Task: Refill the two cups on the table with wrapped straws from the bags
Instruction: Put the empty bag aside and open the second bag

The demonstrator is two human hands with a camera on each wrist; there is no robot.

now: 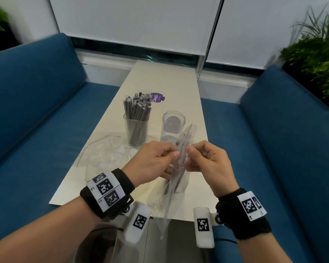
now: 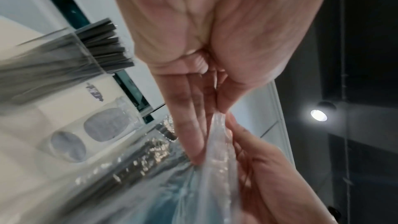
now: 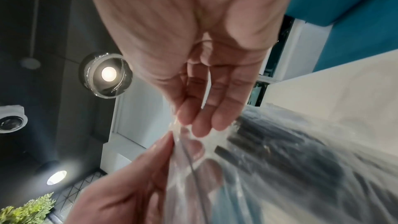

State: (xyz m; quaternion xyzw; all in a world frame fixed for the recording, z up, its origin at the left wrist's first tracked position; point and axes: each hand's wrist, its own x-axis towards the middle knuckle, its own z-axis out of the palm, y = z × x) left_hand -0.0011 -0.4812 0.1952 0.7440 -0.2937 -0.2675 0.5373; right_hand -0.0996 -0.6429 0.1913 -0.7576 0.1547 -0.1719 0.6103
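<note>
Between both hands [image 1: 156, 161] [image 1: 205, 160], pinched bag [image 1: 179, 179].

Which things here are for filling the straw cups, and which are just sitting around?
For the job:
- full cup of wrapped straws
- empty cup
- bag of straws, pinched at its top by the left hand and right hand
- empty bag, lying on the table

Just sitting around:
- purple sticker
- blue sofas
- plants

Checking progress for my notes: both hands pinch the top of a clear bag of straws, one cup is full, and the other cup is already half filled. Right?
Not quite: the other cup is empty, as the head view shows. Both hands, left hand and right hand, do pinch the bag, and one cup is full.
</note>
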